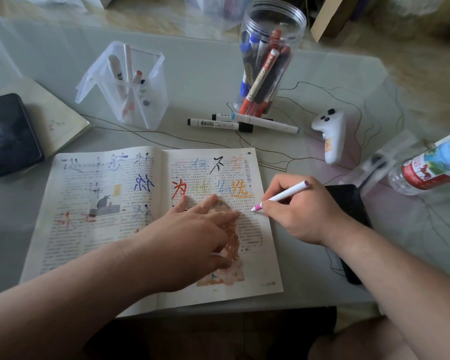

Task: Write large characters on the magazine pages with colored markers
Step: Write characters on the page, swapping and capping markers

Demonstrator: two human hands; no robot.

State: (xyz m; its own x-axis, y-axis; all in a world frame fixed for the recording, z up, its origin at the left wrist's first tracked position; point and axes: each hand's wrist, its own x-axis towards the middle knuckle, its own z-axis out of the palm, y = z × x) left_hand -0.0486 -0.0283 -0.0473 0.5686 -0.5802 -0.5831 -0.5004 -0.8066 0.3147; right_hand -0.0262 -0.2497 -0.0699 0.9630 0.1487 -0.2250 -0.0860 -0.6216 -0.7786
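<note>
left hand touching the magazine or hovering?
Touching. The head view shows the left hand lying palm-down on the right page of the magazine, with its straight fingers flat against the paper.

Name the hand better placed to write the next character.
Right. The right hand grips the pink-tipped marker, its tip at the right page; the left hand lies flat on that page, holding no marker.

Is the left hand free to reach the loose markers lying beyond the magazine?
Probably yes. The left hand lies flat and empty on the magazine, and nothing stands between the page's top edge and the loose markers.
</note>
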